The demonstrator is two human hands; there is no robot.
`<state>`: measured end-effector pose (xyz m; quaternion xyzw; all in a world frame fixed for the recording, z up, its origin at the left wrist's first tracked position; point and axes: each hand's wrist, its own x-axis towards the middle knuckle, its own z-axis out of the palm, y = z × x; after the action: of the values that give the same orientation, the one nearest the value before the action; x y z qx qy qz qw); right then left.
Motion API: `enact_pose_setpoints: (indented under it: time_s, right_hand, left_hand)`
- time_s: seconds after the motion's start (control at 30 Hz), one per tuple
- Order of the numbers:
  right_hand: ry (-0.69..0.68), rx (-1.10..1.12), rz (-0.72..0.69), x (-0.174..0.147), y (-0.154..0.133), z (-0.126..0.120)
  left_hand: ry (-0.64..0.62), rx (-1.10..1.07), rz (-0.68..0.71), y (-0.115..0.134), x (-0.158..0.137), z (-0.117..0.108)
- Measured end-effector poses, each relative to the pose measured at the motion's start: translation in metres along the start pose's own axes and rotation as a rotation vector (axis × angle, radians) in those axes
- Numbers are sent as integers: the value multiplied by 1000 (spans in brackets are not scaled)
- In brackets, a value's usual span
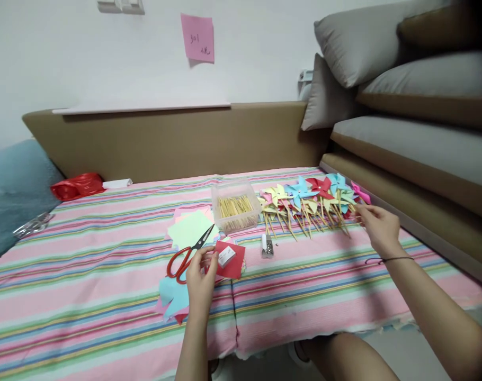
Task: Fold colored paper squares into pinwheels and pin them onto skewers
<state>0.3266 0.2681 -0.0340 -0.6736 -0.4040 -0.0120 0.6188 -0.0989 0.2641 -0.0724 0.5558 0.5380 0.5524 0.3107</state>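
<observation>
Here's my right hand [380, 227], out at the right end of the pinwheels [300, 190] — fingertips drawn in close together, right up against the edge of the pile, though I cannot tell whether a stick is pinched between them. The pile runs off leftward from my fingers, over the striped cloth [324, 296]. Paper heads lie on the far side, sticks slant back toward me, most with their near ends angled a little to the right. So that right hand is plainly the nearer one — my left hand [200, 275] is well apart, over by the red paper [237, 269], just beside the scissors [191, 247]. Thumb and forefinger curl toward each other at the paper's left edge; whether they grip it, I can't tell. Between pile and left hand sits the clear box [236, 221] of sticks.
</observation>
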Motion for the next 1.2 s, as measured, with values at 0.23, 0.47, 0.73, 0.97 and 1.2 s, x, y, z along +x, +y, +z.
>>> enact_pose_setpoints:
  time_s: [0.23,0.47,0.73,0.97,1.2]
  right_hand:
    - [-317,177,23,-108,-53,45]
    - [-919,136,-520,-210,-79,111]
    - [-972,21,-631,-229,-80,125]
    - [-950,-26,-640,-234,-81,126]
    - [-884,-43,-455,-230,-83,127]
  left_hand:
    - [-57,331,31,-13,-3,-4]
    - [-223,754,154,-25,-11,13]
    - [-222,875,53,-19,-18,26]
    - [105,322,-182,-11,-23,18]
    - [217,-49,-306,-17,-18,-5]
